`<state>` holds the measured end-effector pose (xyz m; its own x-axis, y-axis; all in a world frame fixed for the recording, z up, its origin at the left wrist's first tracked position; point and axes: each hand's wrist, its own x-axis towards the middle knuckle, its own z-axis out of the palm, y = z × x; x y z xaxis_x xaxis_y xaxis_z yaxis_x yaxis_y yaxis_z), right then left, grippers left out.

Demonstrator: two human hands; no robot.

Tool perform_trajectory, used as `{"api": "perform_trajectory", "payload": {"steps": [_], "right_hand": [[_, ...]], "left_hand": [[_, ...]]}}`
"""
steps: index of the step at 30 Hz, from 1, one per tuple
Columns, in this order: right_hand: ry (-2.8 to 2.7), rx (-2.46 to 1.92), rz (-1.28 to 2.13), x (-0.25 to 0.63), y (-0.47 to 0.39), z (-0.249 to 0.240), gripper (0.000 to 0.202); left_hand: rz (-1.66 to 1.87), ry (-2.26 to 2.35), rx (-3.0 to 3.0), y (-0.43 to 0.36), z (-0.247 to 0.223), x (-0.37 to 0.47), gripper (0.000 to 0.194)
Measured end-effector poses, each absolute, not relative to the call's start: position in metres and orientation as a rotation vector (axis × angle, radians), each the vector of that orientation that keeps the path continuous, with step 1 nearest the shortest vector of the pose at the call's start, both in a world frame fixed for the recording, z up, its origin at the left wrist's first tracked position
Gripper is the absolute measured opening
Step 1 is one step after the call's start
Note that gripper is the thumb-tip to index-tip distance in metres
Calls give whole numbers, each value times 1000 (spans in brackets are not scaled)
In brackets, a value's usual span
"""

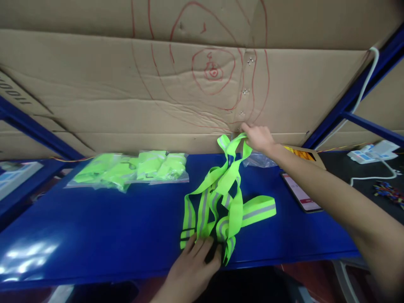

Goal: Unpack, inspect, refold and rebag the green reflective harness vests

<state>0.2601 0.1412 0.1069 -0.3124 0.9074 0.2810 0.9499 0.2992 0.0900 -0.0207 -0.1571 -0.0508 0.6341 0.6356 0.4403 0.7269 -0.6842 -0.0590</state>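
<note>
A tangle of neon-yellow straps [232, 181] with grey reflective stripes and black buckles lies on the blue table [126, 227]. At its far end, near the cardboard, my right hand [257, 136] pinches the straps and lifts them a little. My left hand [197, 256] is at the table's front edge, its fingers closed on the near end of the same straps beside a black buckle. One loop of strap spreads out to the right.
Clear bags of folded yellow straps [160, 166] lie at the back left. Behind stands a cardboard panel [104, 84] with red rings drawn on it. A phone [301, 193], an empty plastic bag [259, 160] and white devices [374, 152] are on the right.
</note>
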Motion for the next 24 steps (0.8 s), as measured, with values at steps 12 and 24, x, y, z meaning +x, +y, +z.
{"api": "perform_trajectory", "payload": {"steps": [12,24], "right_hand": [[-2660,-1824,-264,244,158,64,37],[-2808,-1034,-108,228,52,82,29]], "left_hand": [[-618,-1136,-2594,-162,-59,-56,35],[-654,-1185,-2696,-160,-47,-56,22]]}}
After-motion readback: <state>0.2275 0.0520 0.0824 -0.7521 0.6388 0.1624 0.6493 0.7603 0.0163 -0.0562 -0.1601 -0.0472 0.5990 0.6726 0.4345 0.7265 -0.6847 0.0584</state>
